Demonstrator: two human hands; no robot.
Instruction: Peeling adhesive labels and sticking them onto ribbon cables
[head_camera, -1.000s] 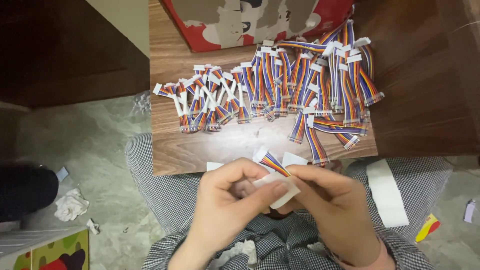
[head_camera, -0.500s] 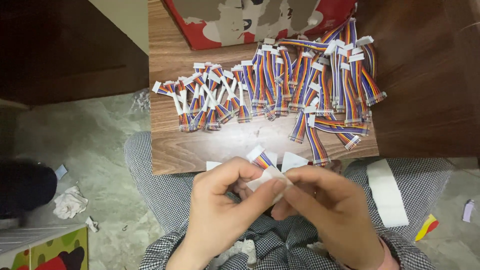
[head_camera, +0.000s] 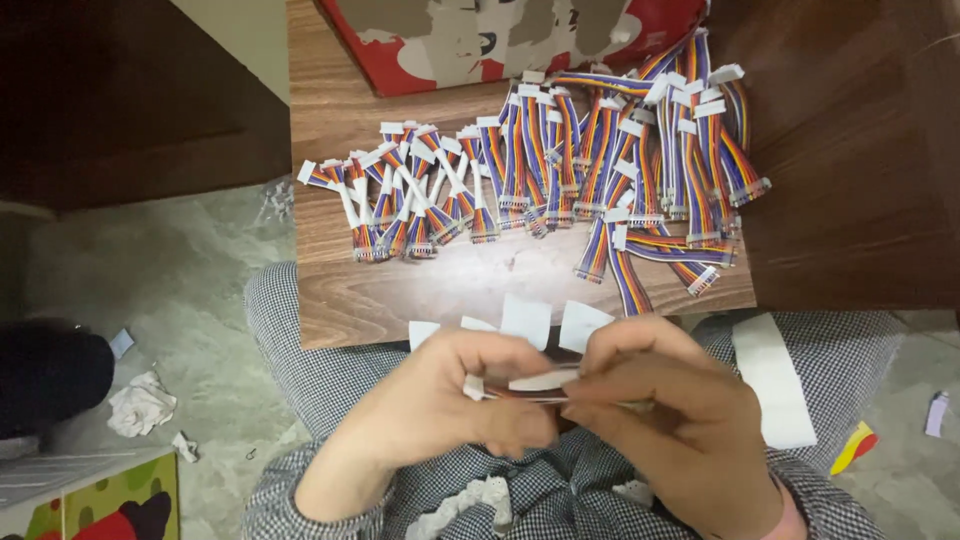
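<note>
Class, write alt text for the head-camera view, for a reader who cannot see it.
Seen from above, a person's left hand and right hand together pinch a short rainbow ribbon cable wrapped in a white label, over a checked-fabric lap. Beyond them, a wooden board carries rows of similar cables, with white label strips along its near edge.

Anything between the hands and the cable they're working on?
No. The left hand and right hand both already pinch the ribbon cable with its white label directly; nothing visible sits between.
</note>
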